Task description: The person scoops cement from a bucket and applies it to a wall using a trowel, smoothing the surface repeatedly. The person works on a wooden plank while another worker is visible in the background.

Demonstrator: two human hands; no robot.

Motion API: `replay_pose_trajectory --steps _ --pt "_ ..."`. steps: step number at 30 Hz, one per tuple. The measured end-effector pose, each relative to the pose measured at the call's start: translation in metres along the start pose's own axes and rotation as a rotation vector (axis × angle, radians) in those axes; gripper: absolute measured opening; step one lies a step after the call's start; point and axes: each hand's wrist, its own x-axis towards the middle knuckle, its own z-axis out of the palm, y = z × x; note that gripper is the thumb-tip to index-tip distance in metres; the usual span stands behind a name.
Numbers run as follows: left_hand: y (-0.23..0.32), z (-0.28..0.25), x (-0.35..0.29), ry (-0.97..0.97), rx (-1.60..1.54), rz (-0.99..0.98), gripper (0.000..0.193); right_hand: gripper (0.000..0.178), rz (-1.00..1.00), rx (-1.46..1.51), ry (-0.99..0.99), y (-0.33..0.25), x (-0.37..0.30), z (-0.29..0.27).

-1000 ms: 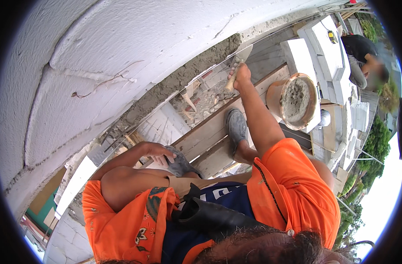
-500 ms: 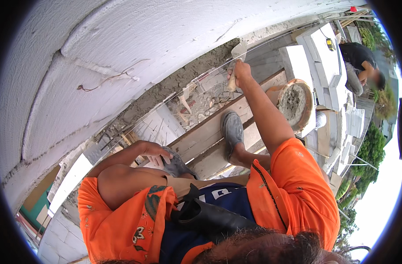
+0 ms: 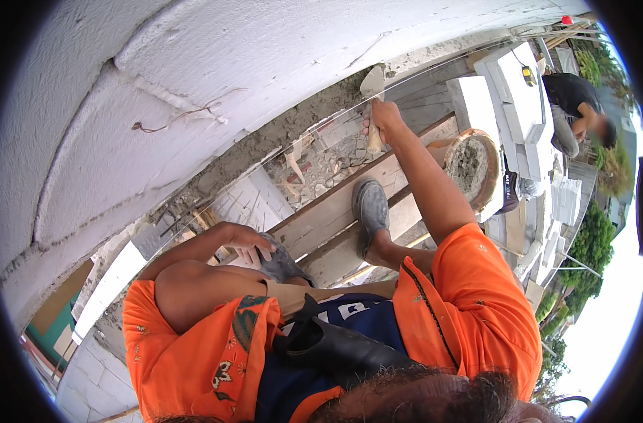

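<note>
1. Gripping the trowel (image 3: 373,92) handle, my right hand (image 3: 385,116) has its fingers wrapped tight; the blade touches the mortar (image 3: 293,127) on the wall (image 3: 194,63).
2. My left hand (image 3: 245,240) rests, fingers spread loosely, on my shoe (image 3: 282,262).

White block wall (image 3: 194,77), wooden scaffold planks (image 3: 335,211), trees (image 3: 592,240) in daylight.

An outdoor building site. White blocks (image 3: 511,99) are stacked beside a mortar tub (image 3: 469,169). Scaffold planks (image 3: 335,211) run below the white block wall (image 3: 230,77).

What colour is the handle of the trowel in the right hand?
Pale wooden tan, on the wooden-handled metal trowel gripped by the right hand; head view.
</note>
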Motion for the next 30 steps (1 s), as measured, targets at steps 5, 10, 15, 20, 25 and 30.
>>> replay_pose_trajectory --steps 5,10,15,20,25,30 --pt "0.0 0.0 0.002 -0.002 0.011 -0.001 0.07 0.033 -0.01 0.007 -0.045 -0.032 0.053 -0.033" --pt "-0.005 0.004 0.004 -0.012 0.001 0.007 0.069 0.033 0.031 -0.019 -0.072 -0.001 0.024 0.017" --pt "0.0 0.001 0.005 -0.021 0.018 0.007 0.069 0.035 0.082 -0.097 -0.15 0.027 -0.027 0.043" --pt "-0.009 0.006 0.006 -0.021 0.015 0.02 0.068 0.035 -0.085 -0.136 -0.159 0.048 -0.007 0.046" --pt "-0.009 0.006 0.008 -0.02 0.031 0.021 0.068 0.036 0.064 0.015 -0.164 0.041 -0.018 0.052" --pt "-0.008 0.008 0.003 -0.012 0.029 0.023 0.067 0.036 0.154 -0.26 -0.286 0.034 -0.096 0.055"
